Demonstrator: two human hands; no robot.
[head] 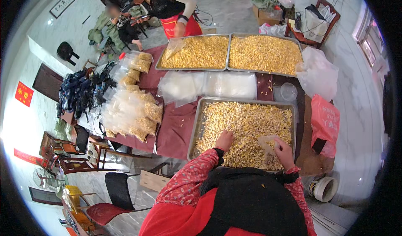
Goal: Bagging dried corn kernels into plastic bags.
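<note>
A metal tray (194, 142) directly before me holds a layer of loose corn kernels (251, 120). My left hand (225, 140) reaches down to the kernels left of the middle, its fingers bent; whether it has any kernels in it cannot be seen. At the tray's right side, my right hand (284, 152) pinches the edge of a small clear plastic bag (266, 142), which lies against the kernels. How much the bag contains is hard to make out. Beyond the tray lie two stacks of flat clear plastic bags (231, 83).
Two more kernel-filled trays (227, 52) stand at the table's far side, where a co-worker's hand (180, 29) is near a bag. Filled bags (138, 110) are piled on the left. At right are a clear plastic cup (288, 91), a white bag (318, 72) and a red bag (325, 123).
</note>
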